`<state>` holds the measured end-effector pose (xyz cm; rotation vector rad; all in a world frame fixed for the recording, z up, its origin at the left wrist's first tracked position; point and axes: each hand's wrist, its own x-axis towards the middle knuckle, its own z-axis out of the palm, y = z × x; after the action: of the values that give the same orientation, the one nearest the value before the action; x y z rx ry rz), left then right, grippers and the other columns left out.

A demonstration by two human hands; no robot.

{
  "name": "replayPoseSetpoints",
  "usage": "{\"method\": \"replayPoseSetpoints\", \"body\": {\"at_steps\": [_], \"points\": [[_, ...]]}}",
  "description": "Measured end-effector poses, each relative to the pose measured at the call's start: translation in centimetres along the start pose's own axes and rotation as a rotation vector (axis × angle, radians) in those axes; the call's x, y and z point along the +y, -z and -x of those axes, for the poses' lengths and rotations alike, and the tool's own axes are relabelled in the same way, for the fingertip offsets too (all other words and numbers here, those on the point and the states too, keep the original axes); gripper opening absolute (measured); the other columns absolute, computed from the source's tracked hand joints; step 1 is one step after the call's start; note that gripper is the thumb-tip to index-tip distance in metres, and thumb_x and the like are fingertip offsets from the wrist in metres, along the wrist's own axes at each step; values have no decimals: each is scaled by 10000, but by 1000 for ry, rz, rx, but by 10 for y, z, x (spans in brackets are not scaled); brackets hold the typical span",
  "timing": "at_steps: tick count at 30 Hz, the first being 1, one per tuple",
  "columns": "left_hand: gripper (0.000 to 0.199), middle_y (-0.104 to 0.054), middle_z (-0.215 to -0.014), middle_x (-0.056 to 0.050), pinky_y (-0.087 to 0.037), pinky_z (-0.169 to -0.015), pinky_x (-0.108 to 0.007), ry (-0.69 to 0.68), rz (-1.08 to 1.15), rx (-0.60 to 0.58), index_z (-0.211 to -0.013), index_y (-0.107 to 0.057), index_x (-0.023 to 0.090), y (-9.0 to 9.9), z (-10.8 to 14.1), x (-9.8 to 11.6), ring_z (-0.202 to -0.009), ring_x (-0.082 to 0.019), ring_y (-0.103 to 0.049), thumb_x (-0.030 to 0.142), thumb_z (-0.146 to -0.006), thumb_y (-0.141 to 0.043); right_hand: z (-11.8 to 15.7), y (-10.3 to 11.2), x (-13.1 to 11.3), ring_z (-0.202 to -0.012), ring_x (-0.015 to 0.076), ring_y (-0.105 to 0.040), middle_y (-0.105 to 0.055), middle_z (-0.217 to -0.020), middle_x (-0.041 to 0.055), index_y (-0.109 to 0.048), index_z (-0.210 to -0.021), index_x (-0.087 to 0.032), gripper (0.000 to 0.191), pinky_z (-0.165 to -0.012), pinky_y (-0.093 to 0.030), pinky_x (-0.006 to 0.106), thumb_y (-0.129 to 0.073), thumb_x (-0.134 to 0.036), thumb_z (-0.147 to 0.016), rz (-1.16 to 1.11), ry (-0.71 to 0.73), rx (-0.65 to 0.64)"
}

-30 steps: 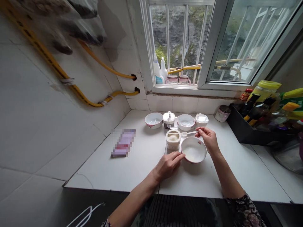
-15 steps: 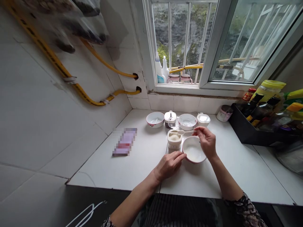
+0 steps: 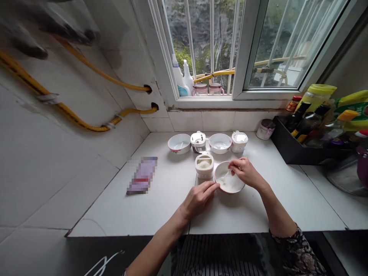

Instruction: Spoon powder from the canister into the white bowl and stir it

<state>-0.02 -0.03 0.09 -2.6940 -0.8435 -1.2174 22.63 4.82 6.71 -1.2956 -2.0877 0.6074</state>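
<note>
My right hand [image 3: 243, 171] pinches the handle of a small white spoon [image 3: 228, 173], its head lowered inside a white bowl [image 3: 236, 186] with a reddish rim. Pale grains lie in the bowl near the spoon. My left hand [image 3: 200, 197] has its fingers together on the bowl's left rim, holding it; the thumb is hidden. Just behind my left hand, touching or nearly touching the bowl, stands an open white seasoning jar [image 3: 204, 174] with pale granules inside.
Behind stand a flowered bowl [image 3: 179, 150] with a spoon, a lidded jar [image 3: 198, 138], a second bowl [image 3: 220, 148] and another lidded jar [image 3: 239, 147]. A blurred purple packet [image 3: 142, 175] lies left. A black box [image 3: 296, 153] of bottles stands right, beside a small jar [image 3: 265, 129].
My right hand has moved the spoon from above the open jar down into the front bowl. My left hand stays at the bowl's rim. The camera view has shifted slightly.
</note>
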Motion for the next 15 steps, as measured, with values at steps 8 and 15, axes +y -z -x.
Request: {"method": "replayPoseSetpoints", "body": {"at_steps": [8,15], "points": [[349,-681,-998,-105,-590,-711,-256,0,3,4,-1246,-553,144,0,0,0,-883,-166,-679,77,-953,-375,1,8,2,-591,153,-603,-654,-590,1,-639,-737,-190,195,-628,-458,271,-470,-242,-819,-190,-156,97],[342,-678,-996,-106,-586,-706,-256,-5,13,9,-1235,-554,141,1,-2,1,-884,-165,-675,72,-956,-369,-1,5,8,-590,159,-606,-656,-581,7,-652,-743,-188,197,-627,-471,276,-493,-292,-795,-264,-226,129]]}}
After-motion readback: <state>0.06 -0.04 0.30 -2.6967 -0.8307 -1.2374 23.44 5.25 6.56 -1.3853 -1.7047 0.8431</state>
